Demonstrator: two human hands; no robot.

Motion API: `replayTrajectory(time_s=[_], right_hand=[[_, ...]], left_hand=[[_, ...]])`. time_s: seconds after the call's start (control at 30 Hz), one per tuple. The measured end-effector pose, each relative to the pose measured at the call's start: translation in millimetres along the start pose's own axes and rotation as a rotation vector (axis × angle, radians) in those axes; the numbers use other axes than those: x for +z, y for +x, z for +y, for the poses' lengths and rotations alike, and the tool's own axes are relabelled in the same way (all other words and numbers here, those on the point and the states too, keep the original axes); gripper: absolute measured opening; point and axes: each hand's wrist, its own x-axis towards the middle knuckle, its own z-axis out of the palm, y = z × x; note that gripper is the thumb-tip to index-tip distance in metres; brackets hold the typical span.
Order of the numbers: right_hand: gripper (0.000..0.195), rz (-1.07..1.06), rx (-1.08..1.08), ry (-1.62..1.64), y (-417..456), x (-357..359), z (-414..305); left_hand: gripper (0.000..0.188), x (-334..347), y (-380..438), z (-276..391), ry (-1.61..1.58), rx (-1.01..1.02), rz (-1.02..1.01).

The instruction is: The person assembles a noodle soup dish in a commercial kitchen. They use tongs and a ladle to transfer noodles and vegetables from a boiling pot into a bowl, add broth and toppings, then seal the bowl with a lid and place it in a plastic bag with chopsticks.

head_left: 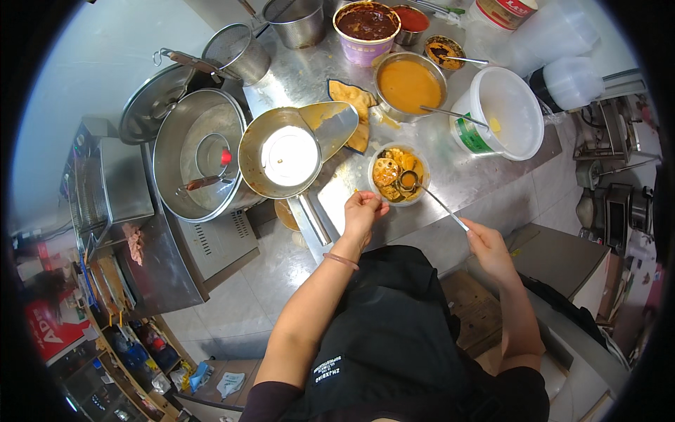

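My right hand [488,248] grips the pale handle of a small metal ladle [443,203]. The ladle's bowl, with orange-brown liquid in it, is over a round clear plastic tub [426,196]. Inside the tub lie lotus root slices [386,171] and other cooked pieces coated in sauce. Beside the tub's near left side is my left hand [365,213], its fingers curled together with nothing visible in them. Whether it touches the rim I cannot tell. Farther back, a steel bowl of orange-brown broth [410,87] has a metal handle resting across its rim.
A wide-lipped steel pan [279,153] sits left of the tub, its handle towards me. Beyond it are a large stockpot [198,153], mesh strainer baskets [237,55] and a yellow cloth [354,97]. A white plastic bucket [514,113] and a purple tub of dark sauce [367,50] stand behind.
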Motion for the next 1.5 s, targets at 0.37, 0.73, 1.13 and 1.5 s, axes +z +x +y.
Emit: replayTrajectory(time_s=[0.37,0.73,1.13,1.5], right_hand=[[0.041,0.22,-0.368,-0.454,41.5,26.3,22.0],[0.038,0.299,-0.534,-0.505,40.2,22.1,12.8],[0.02,-0.2,-0.754,-0.896,171.7,154.4,-145.8],[0.054,0.385,-0.849,0.394,308.8,-65.7,-434.8]], left_hand=[[0.007,-2.2,-0.3,-3.5,0.0,-0.014,-0.02],[0.029,-24.9,39.5,-34.9,0.439,0.313,-0.027],[0.026,-33.7,21.8,-31.6,0.456,0.273,-0.073],[0.027,-33.7,30.6,-40.0,0.476,0.267,-0.068]])
